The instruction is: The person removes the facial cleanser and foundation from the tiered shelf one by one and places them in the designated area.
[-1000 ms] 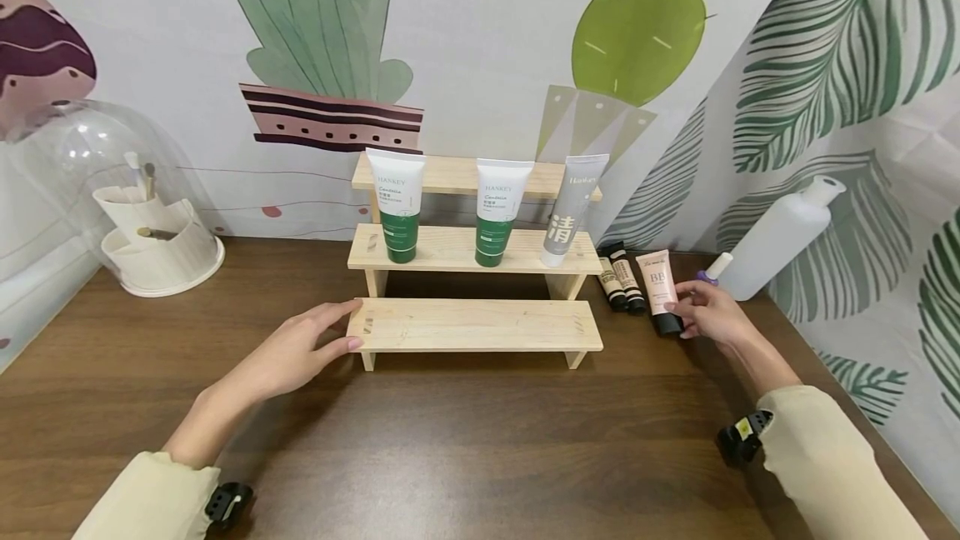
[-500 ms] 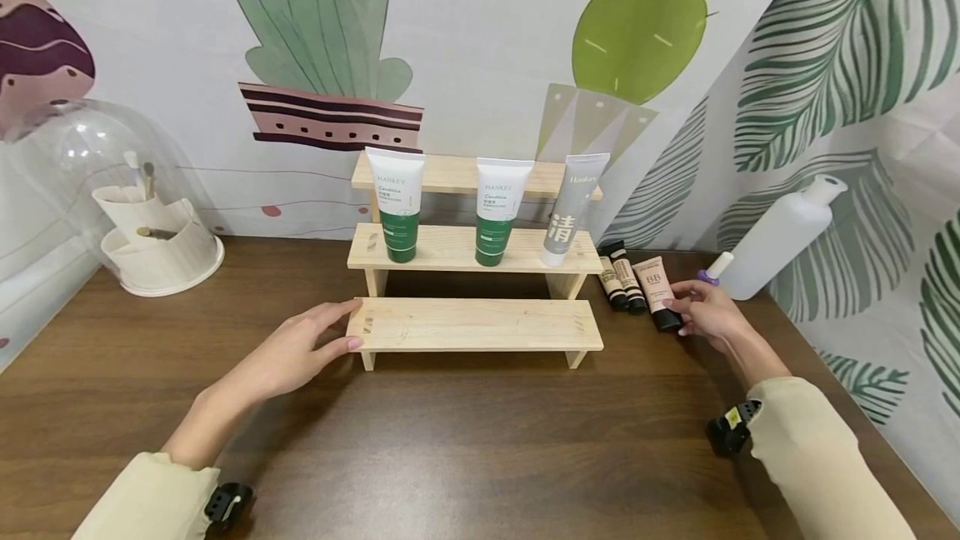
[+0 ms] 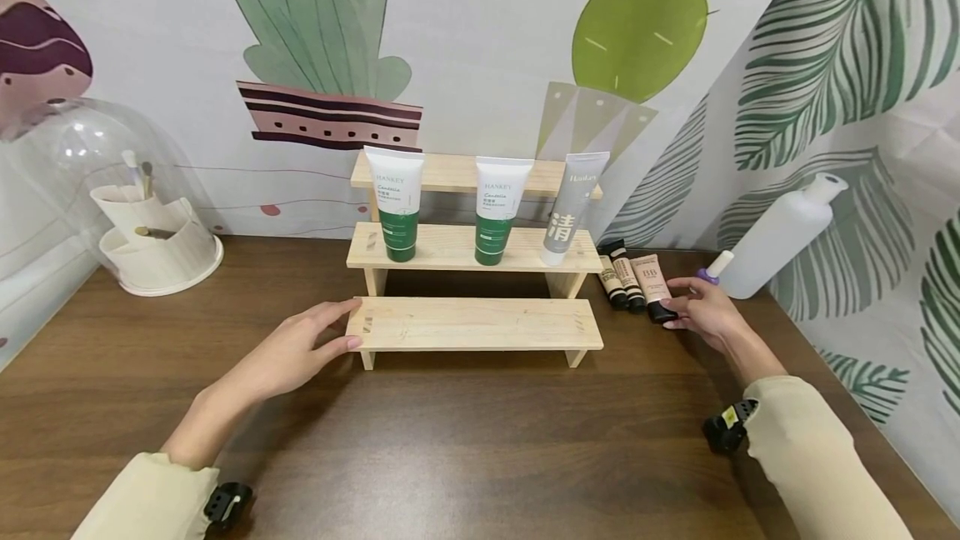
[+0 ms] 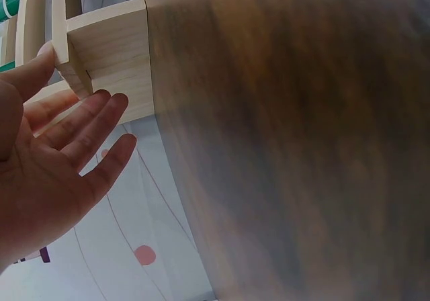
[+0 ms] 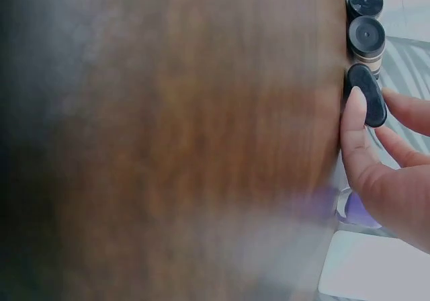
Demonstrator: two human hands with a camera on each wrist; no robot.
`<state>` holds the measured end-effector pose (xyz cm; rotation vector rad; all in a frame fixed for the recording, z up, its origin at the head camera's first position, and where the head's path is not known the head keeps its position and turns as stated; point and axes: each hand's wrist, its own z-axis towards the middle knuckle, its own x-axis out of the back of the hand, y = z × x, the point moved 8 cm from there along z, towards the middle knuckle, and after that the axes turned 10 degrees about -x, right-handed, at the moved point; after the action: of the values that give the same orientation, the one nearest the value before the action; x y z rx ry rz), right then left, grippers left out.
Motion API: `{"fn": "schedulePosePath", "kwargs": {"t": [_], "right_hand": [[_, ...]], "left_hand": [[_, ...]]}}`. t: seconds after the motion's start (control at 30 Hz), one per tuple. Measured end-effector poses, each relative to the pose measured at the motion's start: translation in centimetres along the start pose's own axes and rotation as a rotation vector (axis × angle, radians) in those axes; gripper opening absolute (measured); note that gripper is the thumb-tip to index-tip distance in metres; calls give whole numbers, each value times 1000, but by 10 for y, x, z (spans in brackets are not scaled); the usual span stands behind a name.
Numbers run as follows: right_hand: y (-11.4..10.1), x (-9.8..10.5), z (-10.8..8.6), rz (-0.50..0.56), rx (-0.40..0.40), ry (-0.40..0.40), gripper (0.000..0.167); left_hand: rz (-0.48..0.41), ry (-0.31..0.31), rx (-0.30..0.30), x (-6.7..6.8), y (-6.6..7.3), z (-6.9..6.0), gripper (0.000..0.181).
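Observation:
My right hand [image 3: 703, 312] pinches a pink BB cream tube [image 3: 651, 275] by its black cap [image 5: 367, 94], thumb on one side and fingers on the other. The tube leans beside two small black-capped tubes [image 3: 628, 280]. My left hand [image 3: 296, 352] holds the left end of the lowest step of a wooden tiered stand [image 3: 472, 323]; thumb and index finger span that end, while the other fingers [image 4: 107, 163] spread loosely below. On the middle step stand two white-and-green tubes [image 3: 400, 207] and a grey tube [image 3: 572, 211].
A white bottle [image 3: 780, 236] and a purple bottle with a white cap [image 3: 711, 271] stand right of my right hand. At the far left, a clear dome [image 3: 82, 140] covers a white brush holder [image 3: 153, 252]. The patterned wall [image 3: 487, 40] closes off the table's back.
My right hand has shifted the BB cream tube left and slightly back, up against the small black-capped tubes. My left hand stays at the wooden stand.

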<state>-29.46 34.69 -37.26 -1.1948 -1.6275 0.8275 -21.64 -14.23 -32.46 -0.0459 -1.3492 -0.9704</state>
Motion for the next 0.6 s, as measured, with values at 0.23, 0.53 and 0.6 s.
{"fn": "schedulePosePath", "kwargs": {"t": [0.23, 0.53, 0.6], "right_hand": [[-3, -3, 1, 0, 43, -20, 55], [-4, -4, 7, -95, 75, 34, 59], [-4, -3, 7, -123, 75, 45, 58]], "left_hand": [[2, 3, 4, 0, 0, -1, 49], [4, 3, 11, 0, -2, -2, 48], [2, 3, 10, 0, -2, -2, 48]]}}
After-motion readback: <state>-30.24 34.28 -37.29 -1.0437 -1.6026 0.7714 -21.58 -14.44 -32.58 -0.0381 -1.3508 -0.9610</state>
